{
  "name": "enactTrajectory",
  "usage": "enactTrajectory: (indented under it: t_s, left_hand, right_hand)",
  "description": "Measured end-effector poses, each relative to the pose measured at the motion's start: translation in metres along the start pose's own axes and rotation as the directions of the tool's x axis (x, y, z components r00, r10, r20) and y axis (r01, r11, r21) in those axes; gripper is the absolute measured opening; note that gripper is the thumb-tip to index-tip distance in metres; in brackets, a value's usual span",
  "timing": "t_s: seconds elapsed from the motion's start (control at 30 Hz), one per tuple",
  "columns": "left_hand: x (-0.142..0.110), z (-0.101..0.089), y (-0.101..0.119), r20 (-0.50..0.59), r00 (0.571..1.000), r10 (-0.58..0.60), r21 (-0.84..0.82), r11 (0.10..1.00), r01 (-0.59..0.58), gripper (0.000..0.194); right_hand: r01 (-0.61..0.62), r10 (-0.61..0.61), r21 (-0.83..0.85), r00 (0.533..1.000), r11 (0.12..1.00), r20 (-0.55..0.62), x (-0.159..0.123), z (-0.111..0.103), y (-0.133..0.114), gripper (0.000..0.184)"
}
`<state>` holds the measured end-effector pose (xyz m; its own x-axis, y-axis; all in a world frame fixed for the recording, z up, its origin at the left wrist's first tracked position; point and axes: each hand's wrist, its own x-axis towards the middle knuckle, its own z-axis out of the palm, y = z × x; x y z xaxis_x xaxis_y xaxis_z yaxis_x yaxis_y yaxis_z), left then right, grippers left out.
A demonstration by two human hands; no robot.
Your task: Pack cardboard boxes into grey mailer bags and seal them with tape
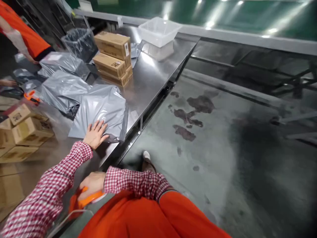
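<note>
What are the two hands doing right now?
Left hand: open, flat on the grey bag.
Right hand: closed on an orange tool.

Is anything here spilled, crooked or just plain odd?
Yes: dark stains blotch the grey floor beside the steel table, like dried spills. The stack of cardboard boxes sits unevenly, each box skewed from the next.

— What do you have at your left hand?

— A grey plastic mailer bag, sealed, filled and slightly puffed, creased on top. It lies flat near the bench edge, and your palm rests on its near corner, fingers spread.

— And your right hand?

— An orange handheld tool, partly hidden. Your hand is closed over it, low against your body.
</note>
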<state>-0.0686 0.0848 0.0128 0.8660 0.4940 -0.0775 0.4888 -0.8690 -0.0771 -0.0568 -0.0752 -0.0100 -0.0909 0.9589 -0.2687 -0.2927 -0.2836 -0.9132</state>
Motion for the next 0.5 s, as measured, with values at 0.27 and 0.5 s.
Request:
enactTrajectory:
  t_s: [0.27,0.5]
  left_hand:
    - [-0.040,0.017,0.031,-0.212,0.934,-0.289,-0.178,0.951,0.254,0.069]
    - [-0.010,0.031,0.062,-0.288,0.794,-0.535,-0.245,0.843,0.479,0.064]
  right_hand:
    - [0.065,-0.104,-0.451,0.993,0.890,-0.063,-0.110,-0.216,-0.020,0.020]
    - [0.034,-0.143,-0.315,0.934,0.948,-0.328,-0.101,-0.284,-0.068,0.041]
